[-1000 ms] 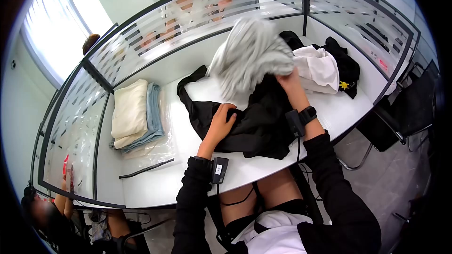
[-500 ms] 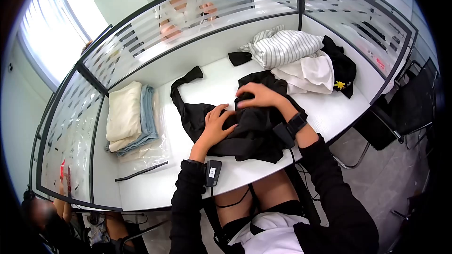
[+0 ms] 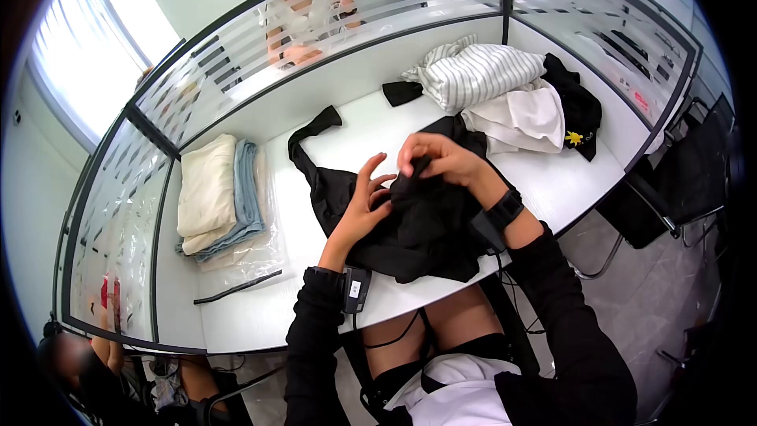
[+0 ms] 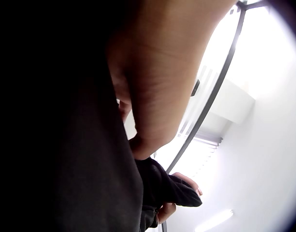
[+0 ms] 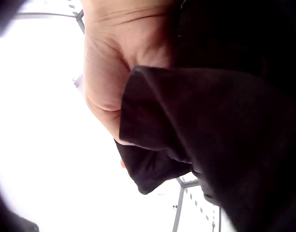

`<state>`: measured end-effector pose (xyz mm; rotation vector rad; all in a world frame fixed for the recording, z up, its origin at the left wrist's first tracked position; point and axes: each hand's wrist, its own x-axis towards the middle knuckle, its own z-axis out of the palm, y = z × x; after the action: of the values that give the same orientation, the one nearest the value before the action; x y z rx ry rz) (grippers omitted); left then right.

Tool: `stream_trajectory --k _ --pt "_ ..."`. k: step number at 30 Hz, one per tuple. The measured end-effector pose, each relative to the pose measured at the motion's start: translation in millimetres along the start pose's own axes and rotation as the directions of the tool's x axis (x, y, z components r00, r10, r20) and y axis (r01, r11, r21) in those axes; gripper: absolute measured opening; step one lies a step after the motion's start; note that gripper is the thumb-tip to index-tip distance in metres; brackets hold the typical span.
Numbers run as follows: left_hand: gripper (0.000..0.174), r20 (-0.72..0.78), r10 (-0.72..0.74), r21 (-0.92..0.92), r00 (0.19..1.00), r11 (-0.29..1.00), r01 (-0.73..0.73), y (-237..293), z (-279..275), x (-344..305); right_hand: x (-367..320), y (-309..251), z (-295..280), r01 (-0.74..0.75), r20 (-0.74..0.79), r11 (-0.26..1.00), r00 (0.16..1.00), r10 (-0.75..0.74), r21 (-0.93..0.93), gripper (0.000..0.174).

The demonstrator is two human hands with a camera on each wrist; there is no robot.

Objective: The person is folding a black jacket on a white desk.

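A crumpled black garment (image 3: 422, 225) is spread over the front of the desk, one narrow end (image 3: 319, 122) trailing to the back left. My right hand (image 3: 445, 159) pinches a raised fold of it between curled fingers and thumb. In the left wrist view that fold (image 4: 165, 186) stands up, with fingertips on it. My left hand (image 3: 363, 203) is at the garment's left side, fingers spread and thumb against the cloth. Black fabric (image 5: 157, 111) covers much of my right hand in the right wrist view.
At the back right lie a striped garment (image 3: 489, 75), a white garment (image 3: 520, 118) and a black one with a yellow motif (image 3: 579, 106). Folded cream cloth (image 3: 206, 189) and blue cloth (image 3: 248, 197) sit on plastic at left, near a black strip (image 3: 236, 286). A partition (image 3: 331, 55) rings the desk.
The striped garment went from my right hand onto the back-right pile. My right hand came back to the black garment and now pinches up a fold. My left hand stayed beside it.
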<state>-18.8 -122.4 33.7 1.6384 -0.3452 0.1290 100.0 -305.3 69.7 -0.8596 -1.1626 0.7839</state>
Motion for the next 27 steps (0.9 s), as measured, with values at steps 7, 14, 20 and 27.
stream_trajectory --k 7,14,20,27 --pt "0.056 0.101 -0.082 0.25 0.991 0.967 0.055 3 -8 -8 15 15 29 -0.038 0.334 0.966 0.934 0.125 -0.256 0.049" --pt "0.028 -0.377 0.113 0.427 0.919 0.902 0.065 -16 -11 2 12 0 24 -0.136 -0.021 0.846 0.989 0.146 -0.516 0.054" --pt "0.024 -0.627 0.329 0.437 0.707 0.899 -0.03 -20 -23 2 6 20 1 -0.295 -0.305 0.725 0.945 0.122 -0.623 0.034" --pt "0.039 -0.369 -0.115 -0.181 0.922 0.982 0.05 -9 -26 -12 10 30 -10 -0.237 -0.505 0.707 0.841 -0.194 -0.666 0.025"
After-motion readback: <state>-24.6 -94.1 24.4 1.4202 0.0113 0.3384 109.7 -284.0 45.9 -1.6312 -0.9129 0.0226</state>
